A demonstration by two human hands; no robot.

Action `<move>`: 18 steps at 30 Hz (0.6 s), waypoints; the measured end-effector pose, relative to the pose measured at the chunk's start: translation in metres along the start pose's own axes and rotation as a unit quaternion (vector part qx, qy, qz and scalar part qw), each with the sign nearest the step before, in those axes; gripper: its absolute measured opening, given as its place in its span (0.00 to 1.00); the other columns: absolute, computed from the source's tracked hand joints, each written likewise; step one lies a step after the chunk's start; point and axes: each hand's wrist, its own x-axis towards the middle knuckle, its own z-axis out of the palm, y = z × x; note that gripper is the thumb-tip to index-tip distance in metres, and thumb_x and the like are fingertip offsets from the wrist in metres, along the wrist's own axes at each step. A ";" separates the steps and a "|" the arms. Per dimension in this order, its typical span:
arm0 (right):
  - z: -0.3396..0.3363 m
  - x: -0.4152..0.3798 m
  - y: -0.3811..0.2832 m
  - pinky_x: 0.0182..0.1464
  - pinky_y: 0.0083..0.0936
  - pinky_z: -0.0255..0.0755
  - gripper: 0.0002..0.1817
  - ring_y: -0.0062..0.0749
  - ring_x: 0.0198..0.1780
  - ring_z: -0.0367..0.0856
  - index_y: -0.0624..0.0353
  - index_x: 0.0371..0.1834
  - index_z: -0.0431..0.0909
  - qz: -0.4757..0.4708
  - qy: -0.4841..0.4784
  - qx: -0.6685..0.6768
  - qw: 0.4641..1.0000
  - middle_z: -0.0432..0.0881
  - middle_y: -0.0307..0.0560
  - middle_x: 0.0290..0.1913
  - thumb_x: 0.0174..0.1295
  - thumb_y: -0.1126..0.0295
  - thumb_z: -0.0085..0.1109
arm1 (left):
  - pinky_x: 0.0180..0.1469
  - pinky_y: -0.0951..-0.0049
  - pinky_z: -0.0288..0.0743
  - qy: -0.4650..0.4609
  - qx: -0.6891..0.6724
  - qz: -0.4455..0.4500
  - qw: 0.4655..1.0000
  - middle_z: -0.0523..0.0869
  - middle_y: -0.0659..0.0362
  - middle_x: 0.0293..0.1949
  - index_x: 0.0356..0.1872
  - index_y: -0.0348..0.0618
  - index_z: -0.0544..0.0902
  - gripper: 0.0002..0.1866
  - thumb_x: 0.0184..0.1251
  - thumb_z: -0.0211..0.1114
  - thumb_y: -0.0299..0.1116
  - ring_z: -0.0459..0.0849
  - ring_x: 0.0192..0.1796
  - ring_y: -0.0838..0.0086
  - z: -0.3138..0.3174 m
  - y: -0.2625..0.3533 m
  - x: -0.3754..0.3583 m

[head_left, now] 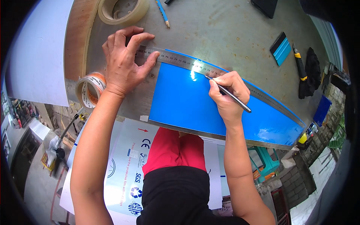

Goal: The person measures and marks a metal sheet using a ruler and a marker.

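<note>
A long steel ruler (pixel 187 64) lies across the upper part of a glossy blue sheet (pixel 183 97) on the grey metal table (pixel 210 22). My left hand (pixel 129 62) is at the ruler's left end, its fingers apart and bent, the thumb tip touching the ruler. In my right hand (pixel 230 92), a dark metallic pen-like tool (pixel 236 100) is pinched between thumb and fingers. Its tip meets the blue sheet at the ruler's lower edge, near the sheet's middle.
Clear tape (pixel 139 13) and an orange-white tape roll (pixel 98 80) are at the left. A blue pencil (pixel 162 13) lies at the top. On the right are a blue squeegee (pixel 282 52), a yellow-black cutter (pixel 300 66) and a black cloth (pixel 312 71).
</note>
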 end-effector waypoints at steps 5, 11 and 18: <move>0.000 0.000 -0.001 0.34 0.21 0.78 0.10 0.25 0.32 0.85 0.63 0.31 0.85 -0.003 0.002 -0.009 1.000 0.86 0.44 0.32 0.53 0.85 0.79 | 0.69 0.58 0.63 0.010 0.002 0.003 1.000 0.80 0.64 0.61 0.59 0.65 0.86 0.22 0.64 0.79 0.49 0.74 0.65 0.63 0.002 -0.001 0.000; -0.003 -0.001 -0.001 0.37 0.19 0.79 0.10 0.22 0.36 0.84 0.65 0.35 0.84 -0.004 -0.022 -0.015 1.000 0.85 0.44 0.36 0.57 0.89 0.75 | 0.70 0.56 0.63 -0.001 0.005 0.000 1.000 0.81 0.59 0.64 0.61 0.59 0.87 0.24 0.64 0.80 0.46 0.74 0.66 0.59 0.001 -0.001 0.000; -0.004 -0.001 -0.001 0.37 0.19 0.79 0.10 0.22 0.37 0.84 0.65 0.35 0.84 0.010 -0.029 -0.013 0.999 0.85 0.43 0.37 0.58 0.89 0.75 | 0.71 0.57 0.63 0.002 0.006 0.003 1.000 0.81 0.60 0.64 0.61 0.60 0.87 0.24 0.64 0.79 0.47 0.74 0.66 0.59 0.002 -0.001 0.000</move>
